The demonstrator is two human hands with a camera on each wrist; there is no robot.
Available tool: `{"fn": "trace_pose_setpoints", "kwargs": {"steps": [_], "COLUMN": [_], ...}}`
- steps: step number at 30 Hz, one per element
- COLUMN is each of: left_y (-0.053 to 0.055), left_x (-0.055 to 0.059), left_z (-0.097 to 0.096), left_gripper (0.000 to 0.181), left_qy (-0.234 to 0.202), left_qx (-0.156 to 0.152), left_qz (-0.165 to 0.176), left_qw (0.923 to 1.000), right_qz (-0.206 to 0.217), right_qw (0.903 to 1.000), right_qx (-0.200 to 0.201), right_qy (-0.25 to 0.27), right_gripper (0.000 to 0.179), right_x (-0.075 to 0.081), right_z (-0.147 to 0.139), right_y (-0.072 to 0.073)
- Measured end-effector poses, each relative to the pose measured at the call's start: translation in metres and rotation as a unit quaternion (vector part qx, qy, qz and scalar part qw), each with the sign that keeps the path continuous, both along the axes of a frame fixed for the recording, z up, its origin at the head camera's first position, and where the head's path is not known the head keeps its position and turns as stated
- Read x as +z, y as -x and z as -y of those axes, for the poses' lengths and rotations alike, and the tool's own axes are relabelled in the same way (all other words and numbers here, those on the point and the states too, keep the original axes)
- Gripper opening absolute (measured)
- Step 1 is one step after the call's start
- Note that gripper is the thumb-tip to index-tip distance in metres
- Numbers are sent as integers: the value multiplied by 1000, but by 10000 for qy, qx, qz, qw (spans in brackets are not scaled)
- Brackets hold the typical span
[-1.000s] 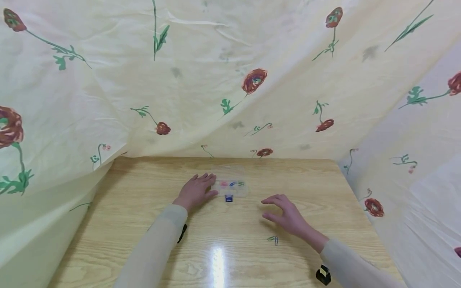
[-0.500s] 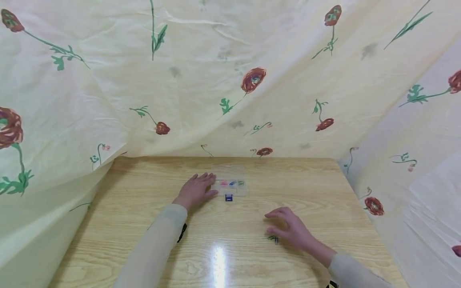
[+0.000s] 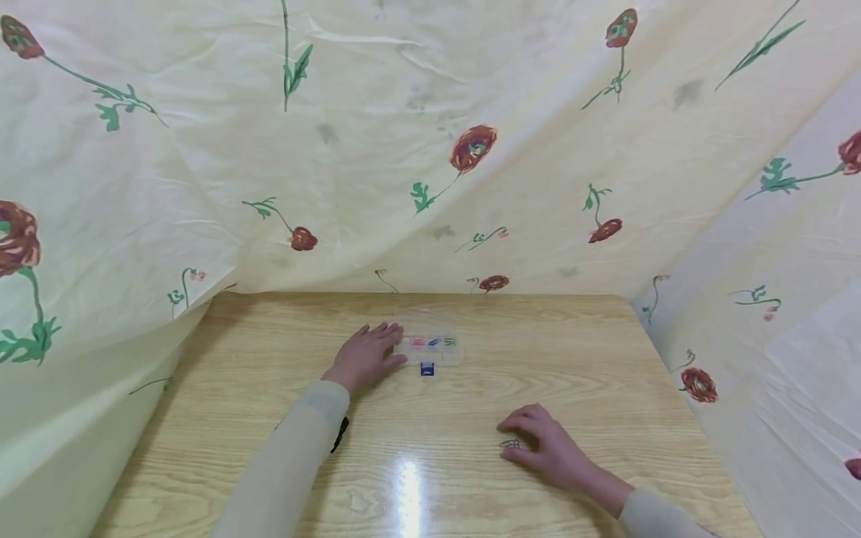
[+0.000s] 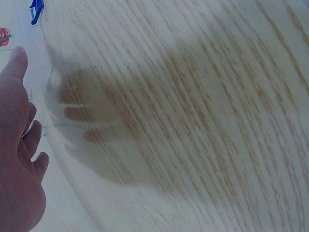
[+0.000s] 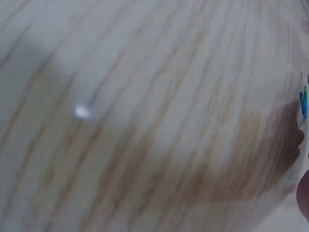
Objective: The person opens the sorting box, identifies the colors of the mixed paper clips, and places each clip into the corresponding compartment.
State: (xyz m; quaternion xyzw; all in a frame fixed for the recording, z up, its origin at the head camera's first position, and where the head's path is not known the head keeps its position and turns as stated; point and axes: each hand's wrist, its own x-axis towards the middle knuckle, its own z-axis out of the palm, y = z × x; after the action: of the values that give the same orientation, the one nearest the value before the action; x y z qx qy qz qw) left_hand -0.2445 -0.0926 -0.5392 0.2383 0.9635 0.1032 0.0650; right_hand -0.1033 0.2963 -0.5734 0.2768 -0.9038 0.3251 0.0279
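Observation:
My left hand (image 3: 366, 356) rests with extended fingers at the left side of a clear compartment box (image 3: 453, 359). In the left wrist view its fingers show at the left edge, below the box's blue latch (image 4: 35, 10). Pink clips (image 3: 418, 343), blue clips (image 3: 434, 342) and green clips (image 3: 450, 341) lie in separate back compartments. Low over the table, my right hand (image 3: 548, 448) has thumb and forefinger spread on either side of a green and a blue paper clip (image 3: 509, 444). The right wrist view catches these paper clips (image 5: 303, 102) at its right edge.
The box's transparent lid (image 3: 425, 320) is raised or laid back behind it. A wood-grain table (image 3: 323, 478) lies under everything. Flower-patterned cloth (image 3: 377, 149) hangs behind and along both sides. A bright reflection shines on the table's front part.
My right hand has moved down toward the near side, from beyond the paper clips to right around them. The left hand and the box have stayed in place.

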Motion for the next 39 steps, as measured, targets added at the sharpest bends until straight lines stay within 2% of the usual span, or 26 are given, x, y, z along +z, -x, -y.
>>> {"fn": "trace_pose_setpoints", "kwargs": {"steps": [13, 19, 29, 35, 39], "left_y": [-4, -4, -4, -5, -5], "left_x": [8, 8, 8, 9, 9], "left_z": [0, 0, 0, 0, 0], "left_gripper": [70, 69, 70, 69, 69], "left_qy": [-153, -136, -61, -3, -27], "left_qx": [-50, -56, -61, -76, -79], "left_qz": [72, 54, 49, 64, 50], "left_qw": [9998, 9999, 10000, 10000, 10000], "right_qz": [-505, -717, -774, -1022, -1037], "right_qw": [9986, 9973, 9967, 9937, 9932], "right_qx": [143, 137, 105, 280, 356], "right_qy": [-26, 46, 199, 369, 386], "right_gripper": [26, 25, 21, 25, 26], "right_x": [-1, -3, -5, -4, -4], "right_z": [2, 2, 3, 5, 6], "right_y": [3, 5, 11, 13, 13]}}
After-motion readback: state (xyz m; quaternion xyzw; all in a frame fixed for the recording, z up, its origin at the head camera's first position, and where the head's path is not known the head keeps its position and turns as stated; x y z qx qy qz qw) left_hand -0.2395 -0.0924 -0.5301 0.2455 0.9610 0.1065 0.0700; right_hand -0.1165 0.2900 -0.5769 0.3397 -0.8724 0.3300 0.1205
